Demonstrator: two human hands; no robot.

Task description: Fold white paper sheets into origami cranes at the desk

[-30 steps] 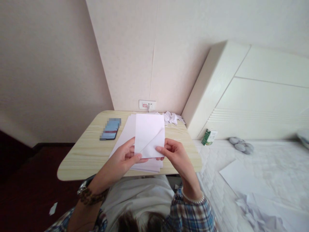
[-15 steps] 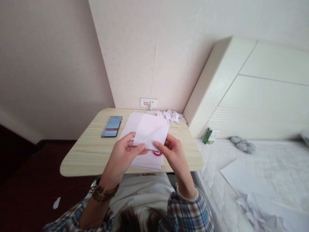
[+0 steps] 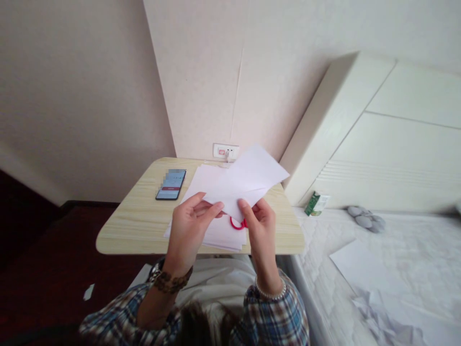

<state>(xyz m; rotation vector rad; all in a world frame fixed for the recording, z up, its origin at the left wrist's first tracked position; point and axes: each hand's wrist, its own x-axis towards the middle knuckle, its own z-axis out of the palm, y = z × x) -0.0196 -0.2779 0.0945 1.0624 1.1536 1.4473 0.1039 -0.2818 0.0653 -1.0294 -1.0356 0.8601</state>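
Between my two hands, above the table, is a white sheet of paper [image 3: 254, 168] with a corner folded over near its lower edge. My left hand [image 3: 192, 221] pinches the paper's lower left part between thumb and fingers. With the thumb on top, my right hand [image 3: 260, 223] grips its lower right edge. Beneath the held sheet lies a stack of white paper [image 3: 221, 235]. Red scissor-like handles [image 3: 236, 224] show on the stack, partly hidden by the paper and my right hand; the rest of that tool is out of sight.
A phone [image 3: 171, 185] lies at the left of the wooden table [image 3: 133, 226]. Behind it, a plugged wall socket [image 3: 225, 151]. On the bed [image 3: 324, 254] to the right are a green-white carton [image 3: 316, 203], a grey plush item [image 3: 365, 218], a paper sheet [image 3: 363, 264] and crumpled paper [image 3: 385, 317].
The held paper has turned and risen, its far corner now pointing up and right, covering the folded paper pieces at the table's back. Both hands keep their grip. The view has shifted slightly.
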